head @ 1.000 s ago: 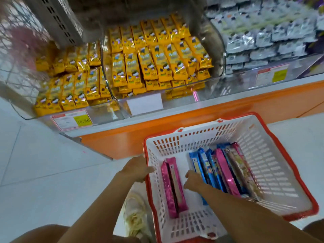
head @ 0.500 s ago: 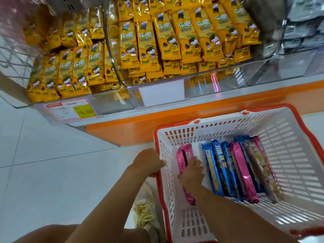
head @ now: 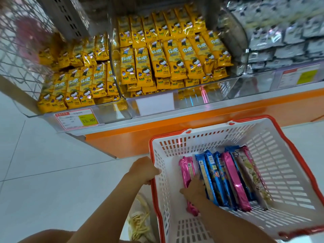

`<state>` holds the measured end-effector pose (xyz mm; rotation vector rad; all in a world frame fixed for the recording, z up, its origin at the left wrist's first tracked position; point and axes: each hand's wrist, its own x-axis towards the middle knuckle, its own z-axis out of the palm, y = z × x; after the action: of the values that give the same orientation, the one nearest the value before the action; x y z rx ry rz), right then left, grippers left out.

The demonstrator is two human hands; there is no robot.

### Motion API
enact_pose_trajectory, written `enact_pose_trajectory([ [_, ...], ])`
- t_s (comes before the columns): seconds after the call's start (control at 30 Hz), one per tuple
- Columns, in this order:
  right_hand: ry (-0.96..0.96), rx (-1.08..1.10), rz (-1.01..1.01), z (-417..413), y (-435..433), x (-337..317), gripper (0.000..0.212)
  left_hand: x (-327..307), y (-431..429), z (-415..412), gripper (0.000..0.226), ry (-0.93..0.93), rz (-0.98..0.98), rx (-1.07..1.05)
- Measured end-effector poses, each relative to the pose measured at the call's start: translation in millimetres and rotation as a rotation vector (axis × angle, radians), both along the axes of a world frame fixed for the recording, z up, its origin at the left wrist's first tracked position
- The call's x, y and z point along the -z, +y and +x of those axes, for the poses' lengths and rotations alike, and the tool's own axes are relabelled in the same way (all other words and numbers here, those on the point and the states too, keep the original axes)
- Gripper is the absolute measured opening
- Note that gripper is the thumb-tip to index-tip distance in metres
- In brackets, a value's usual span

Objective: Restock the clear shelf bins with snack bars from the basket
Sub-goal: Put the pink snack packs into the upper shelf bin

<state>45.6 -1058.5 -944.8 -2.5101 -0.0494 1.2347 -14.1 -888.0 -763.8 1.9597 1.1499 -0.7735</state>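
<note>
Location: store aisle, white basket (head: 273, 165) with a red rim on the floor in front of an orange-fronted shelf.

Left hand (head: 142, 171): closed over the basket's near-left rim, fingers curled round the red edge. It appears to steady the basket and carries no product.

Right hand (head: 194, 187): inside the basket, palm down, fingers spread and lying on the pink packets (head: 187, 170) at the left of the row. Whether the fingers have closed round a packet cannot be told; the fingertips are hidden against the wrappers.

Stock in basket: blue packets (head: 213, 174) just right of the hand, then a further pink packet (head: 235, 179) and a pale patterned packet (head: 250, 176) at the far right. All lie side by side with long axes running away from the person, toward the shelf.

Shelf: clear bins (head: 184, 100) above and ahead of the basket hold yellow bars (head: 164, 57), well filled. A price tag (head: 77, 119) sits on the left bin front. Silver packets (head: 289, 39) fill the bin at right.

Assessment: the pick is in hand, no bar lifted yet. The right hand is the nearer one; the pink packets lie directly beneath it, ends pointing fore and aft, so a grip across the narrow width and a lift upward and forward to the bins seems indicated.
</note>
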Motion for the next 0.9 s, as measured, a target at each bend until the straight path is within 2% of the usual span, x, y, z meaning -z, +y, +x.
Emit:
enact_pose_trajectory([
  [0.1, 0.195, 0.154, 0.174, 8, -4, -17, 0.040, -3, -10, 0, 0.025, 0.052, 0.178, 0.108],
  [0.13, 0.309, 0.228, 0.230, 9, -5, -28, 0.026, -4, -15, 1, 0.035, 0.101, 0.284, 0.179],
  [0.2, 0.540, 0.350, 0.324, 10, -11, -55, 0.019, -7, -29, 2, 0.060, 0.227, 0.428, 0.232],
  [0.27, 0.674, 0.448, 0.425, 10, -20, -76, 0.026, -15, -43, 7, 0.072, 0.254, 0.490, 0.208],
  [0.37, 0.763, 0.553, 0.574, 11, -34, -108, 0.033, -32, -55, 13, 0.041, 0.060, 0.528, 0.262],
  [0.4, 0.752, 0.542, 0.610, 12, -37, -119, 0.033, -39, -59, 14, 0.032, -0.005, 0.479, 0.286],
  [0.47, 0.704, 0.462, 0.692, 16, -43, -145, 0.026, -49, -67, 15, 0.027, -0.074, 0.297, 0.291],
  [0.57, 0.459, 0.233, 0.765, 19, -49, -192, 0.009, -59, -83, 17, 0.038, -0.178, -0.070, 0.011],
  [0.63, 0.201, 0.113, 0.820, 25, -52, -216, 0.014, -70, -94, 21, 0.040, -0.334, -0.278, -0.195],
  [0.7, -0.003, 0.015, 0.886, 29, -55, -233, 0.031, -82, -99, 25, 0.038, -0.498, -0.375, -0.298],
  [0.77, -0.060, 0.037, 0.935, 34, -62, -247, 0.051, -95, -99, 28, 0.034, -0.599, -0.456, -0.356],
  [0.9, -0.037, 0.229, 1.021, 45, -75, -268, 0.047, -115, -96, 33, 0.032, -0.676, -0.623, -0.331],
])
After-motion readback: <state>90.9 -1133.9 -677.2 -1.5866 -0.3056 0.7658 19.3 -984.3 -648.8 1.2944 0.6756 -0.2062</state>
